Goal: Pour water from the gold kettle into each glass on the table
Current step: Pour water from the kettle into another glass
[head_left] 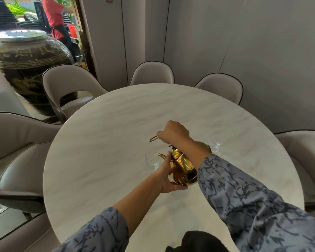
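The gold kettle (185, 167) is tilted to the left above the round marble table (116, 124), its spout reaching over the rim of a clear glass (152, 160). My right hand (173, 132) is closed around the kettle's thin handle, raised above the body. My left hand (168, 176) cups the kettle's underside and left flank. A second clear glass (215, 145) stands behind the kettle to the right, partly hidden by my right forearm. Whether water is flowing cannot be made out.
Grey upholstered chairs (69, 88) ring the table. A large dark jar (25, 64) with a metal lid stands at the left. A person in red stands in the doorway (56, 20) beyond. A dark object (198, 241) lies at the table's near edge.
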`<state>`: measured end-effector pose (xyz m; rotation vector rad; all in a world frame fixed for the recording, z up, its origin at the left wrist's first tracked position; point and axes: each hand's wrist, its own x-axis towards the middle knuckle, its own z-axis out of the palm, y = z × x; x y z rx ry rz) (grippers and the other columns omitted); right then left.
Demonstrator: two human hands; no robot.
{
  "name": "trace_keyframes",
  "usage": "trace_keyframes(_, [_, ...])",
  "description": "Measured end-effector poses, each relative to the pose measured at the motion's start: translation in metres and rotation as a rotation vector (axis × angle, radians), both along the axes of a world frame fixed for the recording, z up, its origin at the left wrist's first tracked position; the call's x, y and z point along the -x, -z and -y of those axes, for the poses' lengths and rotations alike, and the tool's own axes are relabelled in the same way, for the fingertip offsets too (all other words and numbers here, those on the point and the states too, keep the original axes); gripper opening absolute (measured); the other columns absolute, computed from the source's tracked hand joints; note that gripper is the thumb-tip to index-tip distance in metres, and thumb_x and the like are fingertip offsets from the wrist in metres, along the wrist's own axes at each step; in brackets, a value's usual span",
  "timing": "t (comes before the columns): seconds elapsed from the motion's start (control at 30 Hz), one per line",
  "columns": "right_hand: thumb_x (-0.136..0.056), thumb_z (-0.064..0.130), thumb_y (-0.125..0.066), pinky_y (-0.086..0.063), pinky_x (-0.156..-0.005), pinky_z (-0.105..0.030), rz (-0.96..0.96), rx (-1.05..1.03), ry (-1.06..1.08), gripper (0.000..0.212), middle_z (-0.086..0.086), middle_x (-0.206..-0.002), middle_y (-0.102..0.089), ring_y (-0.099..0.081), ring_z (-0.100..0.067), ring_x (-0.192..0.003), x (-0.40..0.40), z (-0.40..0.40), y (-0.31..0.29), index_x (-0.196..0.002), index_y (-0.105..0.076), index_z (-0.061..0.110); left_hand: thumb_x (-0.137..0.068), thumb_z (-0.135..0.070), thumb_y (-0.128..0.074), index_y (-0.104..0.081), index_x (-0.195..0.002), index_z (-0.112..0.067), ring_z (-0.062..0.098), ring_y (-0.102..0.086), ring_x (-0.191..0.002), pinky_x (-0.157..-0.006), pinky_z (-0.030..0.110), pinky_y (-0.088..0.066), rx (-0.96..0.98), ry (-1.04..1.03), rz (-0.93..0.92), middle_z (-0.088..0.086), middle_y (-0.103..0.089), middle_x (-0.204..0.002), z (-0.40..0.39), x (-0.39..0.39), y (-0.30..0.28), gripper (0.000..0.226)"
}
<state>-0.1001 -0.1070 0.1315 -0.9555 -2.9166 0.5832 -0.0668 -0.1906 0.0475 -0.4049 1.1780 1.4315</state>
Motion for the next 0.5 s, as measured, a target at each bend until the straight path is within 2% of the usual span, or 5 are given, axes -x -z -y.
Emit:
trace_keyframes(0.2, [-0.088, 0.03, -0.06, -0.039, -0.056, -0.027, -0.012, -0.012, -0.011, 0.026, 0.0, -0.065, -0.052, -0.051, -0.018, -0.06, -0.002, 0.001, -0.005, -0.072, -0.05, 0.012, -0.074, -0.076, -0.057, -0.035, -0.146, -0.021, 0.043, -0.051, -0.13, -0.094, 0.059, -0.055, 0.001, -0.013, -0.01, 0.011, -0.034, -0.155, 0.0, -0.003, -0.007, 0.093])
trace_keyframes(0.3, [-0.086, 0.029, -0.06, -0.038, -0.054, -0.027, -0.014, -0.01, -0.025, 0.028, 0.0, -0.065, -0.054, -0.051, -0.018, -0.059, -0.002, 0.002, -0.007, -0.066, -0.048, 0.014, -0.073, -0.076, -0.058, -0.029, -0.15, -0.023, 0.044, -0.052, -0.129, -0.087, 0.06, -0.057, 0.003, -0.024, -0.022, 0.006, -0.033, -0.157, 0.0, -0.004, -0.009, 0.097])
trace_keyframes(0.5, [-0.086, 0.028, -0.061, -0.038, -0.054, -0.027, -0.02, -0.028, -0.035, 0.029, 0.0, -0.065, -0.054, -0.05, -0.017, -0.058, -0.003, 0.001, -0.012, -0.065, -0.046, 0.016, -0.074, -0.075, -0.058, -0.026, -0.151, -0.025, 0.045, -0.049, -0.132, -0.087, 0.061, -0.057, 0.0, -0.024, -0.041, 0.004, -0.03, -0.159, 0.0, -0.005, -0.014, 0.097])
